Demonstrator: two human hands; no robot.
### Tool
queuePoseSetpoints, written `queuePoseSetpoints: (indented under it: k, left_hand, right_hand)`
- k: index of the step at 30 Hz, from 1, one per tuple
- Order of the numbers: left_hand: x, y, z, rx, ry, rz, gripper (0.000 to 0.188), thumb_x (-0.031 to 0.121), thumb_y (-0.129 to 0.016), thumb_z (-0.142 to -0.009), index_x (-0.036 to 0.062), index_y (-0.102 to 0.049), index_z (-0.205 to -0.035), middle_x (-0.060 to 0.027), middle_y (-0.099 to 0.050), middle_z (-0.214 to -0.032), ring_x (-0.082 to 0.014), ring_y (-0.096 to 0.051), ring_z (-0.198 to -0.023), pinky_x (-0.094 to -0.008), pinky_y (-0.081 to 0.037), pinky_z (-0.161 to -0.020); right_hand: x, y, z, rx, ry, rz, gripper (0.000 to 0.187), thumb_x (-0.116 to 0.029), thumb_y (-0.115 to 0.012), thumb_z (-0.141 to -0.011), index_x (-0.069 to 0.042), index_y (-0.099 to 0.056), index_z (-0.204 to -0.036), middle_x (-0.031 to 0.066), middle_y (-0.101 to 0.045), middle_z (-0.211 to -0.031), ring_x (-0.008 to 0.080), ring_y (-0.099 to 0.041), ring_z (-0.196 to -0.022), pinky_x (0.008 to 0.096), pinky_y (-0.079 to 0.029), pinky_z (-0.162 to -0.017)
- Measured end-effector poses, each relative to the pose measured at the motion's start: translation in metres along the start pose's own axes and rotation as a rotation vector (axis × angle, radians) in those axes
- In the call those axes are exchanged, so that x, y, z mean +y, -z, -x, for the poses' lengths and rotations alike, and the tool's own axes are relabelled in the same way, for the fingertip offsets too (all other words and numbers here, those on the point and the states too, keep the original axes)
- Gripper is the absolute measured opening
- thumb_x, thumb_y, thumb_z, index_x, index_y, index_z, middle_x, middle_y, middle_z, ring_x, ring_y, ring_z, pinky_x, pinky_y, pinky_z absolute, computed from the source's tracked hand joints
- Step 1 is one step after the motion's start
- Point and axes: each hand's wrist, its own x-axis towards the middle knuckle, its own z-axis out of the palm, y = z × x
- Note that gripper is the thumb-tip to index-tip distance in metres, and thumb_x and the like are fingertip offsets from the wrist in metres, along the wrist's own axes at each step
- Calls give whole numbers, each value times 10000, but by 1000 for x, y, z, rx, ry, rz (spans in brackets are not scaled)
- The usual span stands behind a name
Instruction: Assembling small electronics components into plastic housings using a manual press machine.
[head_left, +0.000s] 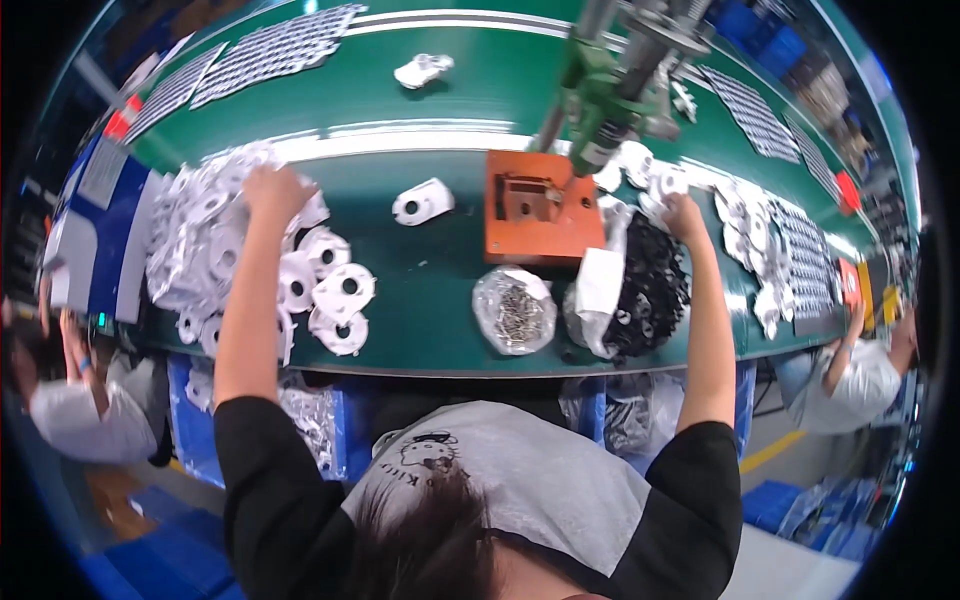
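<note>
My left hand (276, 192) reaches onto the heap of white plastic parts (190, 260) at the left; its fingers are smeared and partly hidden, so their grip is unclear. At the right, behind the bag of black parts (652, 290), my right hand (683, 214) has its fingers closed on a white plastic part (666, 182) beside other white parts. Between the hands stands a green press (607, 110) over an orange fixture block (530, 245). One white part with a round hole (422, 202) lies alone to the left of the block.
A clear bag of small metal pieces (514, 312) sits near the front edge, beside a white packet (599, 280). More white parts (745, 235) and a patterned tray (808, 255) lie at the right. A blue-and-white box (100, 230) stands far left. Co-workers sit on both sides.
</note>
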Motion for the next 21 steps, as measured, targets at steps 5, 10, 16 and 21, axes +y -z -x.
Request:
queuePoseSetpoints:
  k: [5,10,16,21]
  left_hand:
    - [-11,-29,4,97,12,216,359,287,-572,-835,87,-511,-1127,-189,-629,-930,-364,-603,-902,-421,-485,-757]
    - [48,38,46,116,-61,1217,237,213,-516,-906,86,-487,-1104,-84,-565,-661,-159,-515,-608,-307,-398,-573]
    - [160,83,137,-169,-348,2095,221,151,-531,-921,17,-548,-1095,-70,-638,-972,-100,-602,-831,-238,-497,-653]
    - [179,113,178,-181,-544,2158,418,207,-505,-942,-23,-441,-1285,-68,-618,-1048,-107,-558,-925,-249,-444,-815]
  right_hand:
    - [-22,51,22,49,-45,-299,375,-147,-635,-670,-18,-645,-1022,172,-643,-851,268,-622,-781,336,-481,-729]
    - [-74,109,76,49,-71,-793,354,-100,-633,-736,16,-602,-1069,80,-647,-882,121,-584,-747,241,-469,-678]
    - [-247,96,165,343,369,-691,332,-12,-712,-707,2,-599,-1019,55,-594,-813,122,-574,-681,227,-466,-620]
    - [-277,73,174,467,397,-729,346,-38,-740,-687,-10,-594,-999,86,-588,-815,168,-572,-656,272,-475,-609]
